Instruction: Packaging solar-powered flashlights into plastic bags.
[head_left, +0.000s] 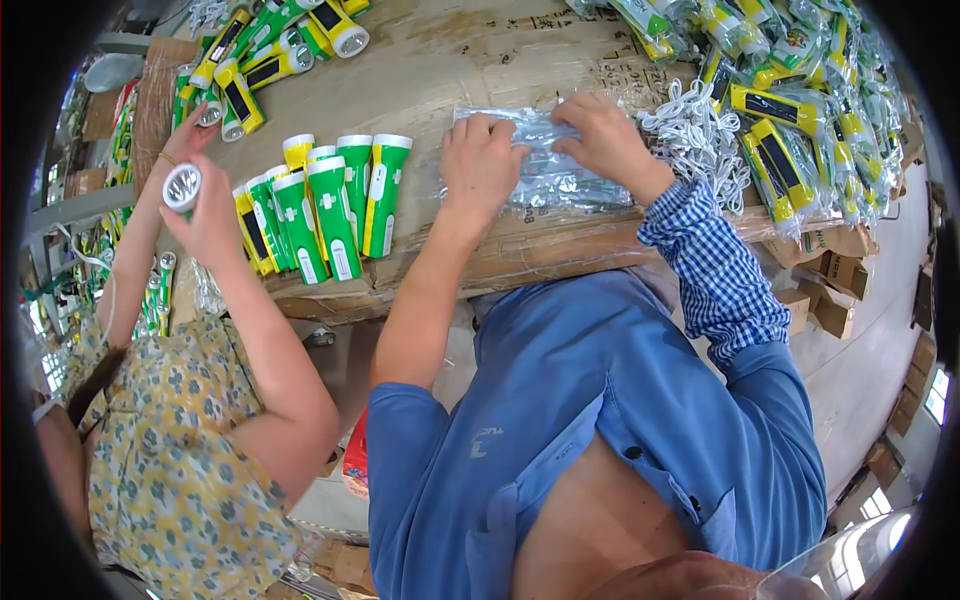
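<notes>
A stack of clear plastic bags [585,185] lies flat on the cardboard-covered table in front of me. My left hand [480,165] rests on its left part, fingers bent down onto the plastic and thumb apart from them. At its upper right, my right hand [605,138] touches the plastic with curved fingers; a gap shows between forefinger and thumb. No separate item is visible in either hand. Left of my left hand, several green and yellow flashlights [335,215] stand in a group. A heap of white cables [697,135] lies just right of my right hand.
At my left, another person's hand [205,210] holds a flashlight [182,187]; their other hand reaches toward loose flashlights [275,65] at the far left. Bagged flashlights [790,150] are piled on the right. The table's cardboard edge [400,285] runs before me.
</notes>
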